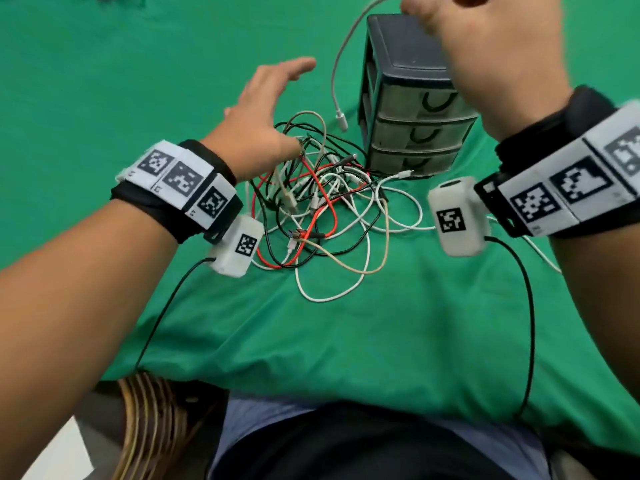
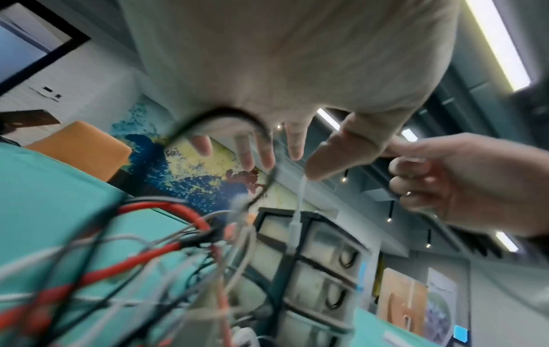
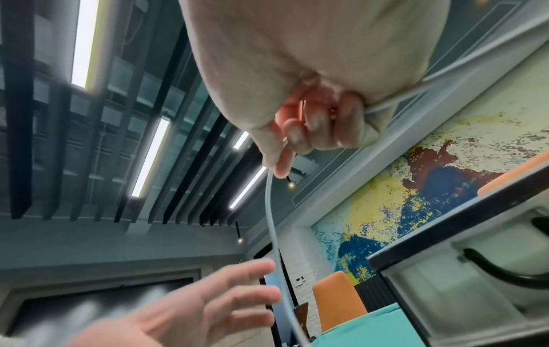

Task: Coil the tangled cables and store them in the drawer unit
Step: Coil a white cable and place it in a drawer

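— Holding anything up there, that right hand (image 1: 491, 53)?

— Yes. Its fingers (image 3: 300, 131) are curled round a thin pale grey cable (image 1: 337, 64), pinched between thumb and forefinger. The cable hangs down beside the small dark three-drawer plastic unit (image 1: 412, 109), and its white plug end (image 1: 341, 120) dangles just above the green cloth-covered table (image 1: 104, 81).

— And the left hand (image 1: 258, 123)?

— Spread and relaxed, gripping nothing. It hovers over the tangled heap of white, black, red and beige cables (image 1: 322, 209). In the left wrist view a loop of black cable (image 2: 226, 112) crosses in front of its palm, but the picture is too blurred to tell whether the two touch.

— Where's the heap?

— On the cloth, just in front and to the left of the drawer unit, some strands reaching its base.

— The drawers?

— All three look pushed in, translucent fronts with black curved handles (image 1: 436, 100).
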Tool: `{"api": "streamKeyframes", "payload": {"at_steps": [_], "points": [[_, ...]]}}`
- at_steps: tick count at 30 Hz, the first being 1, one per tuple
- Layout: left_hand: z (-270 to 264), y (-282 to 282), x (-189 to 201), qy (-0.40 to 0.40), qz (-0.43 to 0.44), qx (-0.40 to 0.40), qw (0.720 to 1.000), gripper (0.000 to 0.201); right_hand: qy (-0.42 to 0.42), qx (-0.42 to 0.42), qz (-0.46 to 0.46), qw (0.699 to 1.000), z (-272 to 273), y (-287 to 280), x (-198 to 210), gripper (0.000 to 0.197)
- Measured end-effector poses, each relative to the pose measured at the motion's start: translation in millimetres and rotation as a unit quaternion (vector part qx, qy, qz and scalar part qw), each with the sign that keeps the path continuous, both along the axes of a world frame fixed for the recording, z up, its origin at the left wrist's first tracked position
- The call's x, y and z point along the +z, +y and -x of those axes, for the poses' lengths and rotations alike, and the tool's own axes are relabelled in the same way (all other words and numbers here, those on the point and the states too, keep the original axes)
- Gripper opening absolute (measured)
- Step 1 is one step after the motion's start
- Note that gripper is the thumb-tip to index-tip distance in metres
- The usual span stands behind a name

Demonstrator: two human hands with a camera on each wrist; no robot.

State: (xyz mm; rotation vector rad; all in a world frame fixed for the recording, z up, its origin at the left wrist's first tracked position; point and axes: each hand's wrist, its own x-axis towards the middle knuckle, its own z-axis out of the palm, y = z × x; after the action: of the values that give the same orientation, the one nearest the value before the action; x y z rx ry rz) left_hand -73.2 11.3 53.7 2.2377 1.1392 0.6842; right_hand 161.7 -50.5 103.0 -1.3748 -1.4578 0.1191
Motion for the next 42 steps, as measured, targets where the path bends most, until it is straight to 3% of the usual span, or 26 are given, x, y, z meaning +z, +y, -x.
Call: {"api": "streamKeyframes", "payload": {"at_steps": [4, 9, 14, 16, 18, 22, 28, 32, 35, 39, 42], "points": [[-19, -9, 10, -0.063, 0.041, -0.006, 0.997, 0.085, 0.0, 0.014, 0.045, 0.999, 8, -3, 1, 0.019], [-36, -19, -2, -0.147, 0.108, -0.033, 0.983, 0.016, 0.005, 0.07, 0.014, 0.997, -4, -13, -9, 0.024], [-53, -44, -13, -0.29, 0.183, -0.02, 0.939, 0.033, -0.042, 0.023, 0.083, 0.995, -27, -11, -30, 0.023], [-61, -49, -15, -0.331, 0.201, -0.012, 0.922, 0.034, -0.062, -0.005, 0.085, 0.994, -29, -13, -35, 0.049], [-68, -50, -13, -0.347, 0.205, -0.017, 0.915, 0.033, -0.064, -0.01, 0.015, 0.998, -25, -18, -35, 0.065], [-81, -47, 0, -0.386, 0.212, -0.023, 0.898, 0.034, -0.082, 0.023, -0.062, 0.994, -19, -18, -34, 0.046], [-98, -61, -8, -0.4, 0.285, -0.07, 0.868, 0.038, -0.041, 0.067, 0.002, 0.997, -9, -16, -64, 0.035], [-105, -68, -15, -0.376, 0.268, -0.106, 0.881, 0.041, -0.006, 0.109, 0.077, 0.991, -1, -25, -80, 0.023], [-102, -65, -11, -0.388, 0.252, -0.108, 0.88, 0.034, -0.032, 0.126, 0.132, 0.983, 2, -32, -86, 0.032], [-100, -62, -9, -0.445, 0.275, -0.091, 0.847, 0.023, -0.021, 0.139, 0.15, 0.979, 2, -34, -90, 0.021], [-99, -61, -8, -0.496, 0.319, -0.095, 0.802, 0.021, -0.031, 0.144, 0.165, 0.975, -1, -35, -89, 0.02]]}}
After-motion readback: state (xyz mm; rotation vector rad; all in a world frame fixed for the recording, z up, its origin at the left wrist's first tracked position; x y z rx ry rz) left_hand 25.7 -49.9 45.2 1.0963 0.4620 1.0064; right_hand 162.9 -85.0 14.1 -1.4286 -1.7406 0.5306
